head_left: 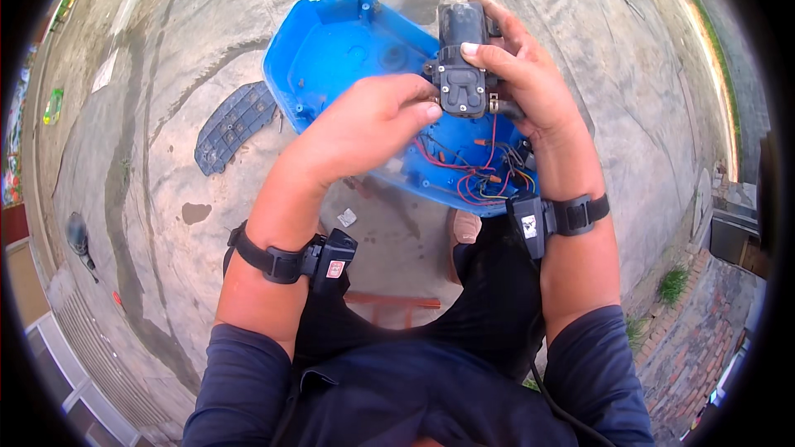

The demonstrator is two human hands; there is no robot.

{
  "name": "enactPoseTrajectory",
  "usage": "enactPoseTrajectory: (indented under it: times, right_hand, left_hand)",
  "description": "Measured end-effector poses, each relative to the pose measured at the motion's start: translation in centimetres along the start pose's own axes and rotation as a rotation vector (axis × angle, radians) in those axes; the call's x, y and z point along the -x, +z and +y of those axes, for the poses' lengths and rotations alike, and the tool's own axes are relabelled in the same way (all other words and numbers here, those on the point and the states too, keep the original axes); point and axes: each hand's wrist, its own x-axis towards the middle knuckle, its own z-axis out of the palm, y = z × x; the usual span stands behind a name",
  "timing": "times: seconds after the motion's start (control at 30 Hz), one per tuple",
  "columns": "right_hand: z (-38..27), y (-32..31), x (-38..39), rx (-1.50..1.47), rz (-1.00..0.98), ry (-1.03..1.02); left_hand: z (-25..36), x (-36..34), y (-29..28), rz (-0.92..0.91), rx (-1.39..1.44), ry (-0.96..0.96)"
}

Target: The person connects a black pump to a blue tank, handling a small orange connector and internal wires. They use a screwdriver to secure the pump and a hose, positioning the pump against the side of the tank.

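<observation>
A black diaphragm pump (462, 87) with a ribbed, screwed head and a cylindrical motor is held up over a blue plastic housing (323, 58). My right hand (538, 87) wraps round the pump from the right, thumb on the motor body. By that hand, a short dark hose with a metal clamp (494, 103) sits on the pump's right port. My left hand (364, 120) is closed in a pinch at the pump's left side; its fingertips hide what they grip. Red, yellow and dark wires (472, 178) with orange connectors lie in the housing below the pump.
A dark, curved ribbed plate (236, 128) lies on the concrete left of the housing. Farther left is a dark, rounded object with a thin end (78, 238). A reddish stool-like frame (393, 302) shows between my legs. Bricks and grass (673, 284) border the right.
</observation>
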Motion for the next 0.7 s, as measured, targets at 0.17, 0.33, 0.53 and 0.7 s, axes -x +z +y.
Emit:
enactPoseTrajectory:
  times: [0.17,0.33,0.53,0.7]
  right_hand:
    - [0.1,0.2,-0.1,-0.014,-0.006,-0.013]
    - [0.1,0.3,-0.1,-0.025,-0.009,-0.011]
    - [0.5,-0.1,-0.3,-0.054,-0.008,-0.016]
    - [0.2,0.0,-0.2,-0.052,-0.001,-0.009]
  left_hand:
    - [-0.5,0.1,0.5,0.053,-0.052,0.077]
    - [-0.6,0.2,0.8,0.129,-0.139,0.143]
    - [-1.2,0.2,1.7,0.217,-0.23,0.251]
    - [-1.0,0.4,1.6,0.211,-0.205,0.216]
